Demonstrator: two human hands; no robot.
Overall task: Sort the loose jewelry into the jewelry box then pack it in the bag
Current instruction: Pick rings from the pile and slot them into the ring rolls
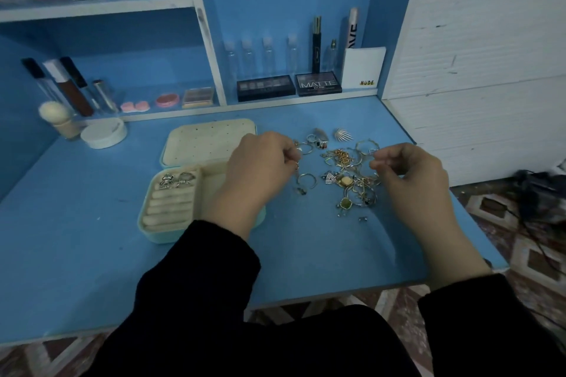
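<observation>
Much jewelry (346,168) (loose) between hands (260,168) (412,176)

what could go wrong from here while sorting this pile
The jewelry tangle mixes chains and hoops, so the right hand pinching at its edge may drag neighbours along or snag a chain. The small loose piece lying apart, toward the table front, could be swept off by a wrist.

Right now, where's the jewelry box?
Head view: the open jewelry box sits on the blue table, left of centre, its right side partly under the left hand, with the loose jewelry pile to its right.
</observation>
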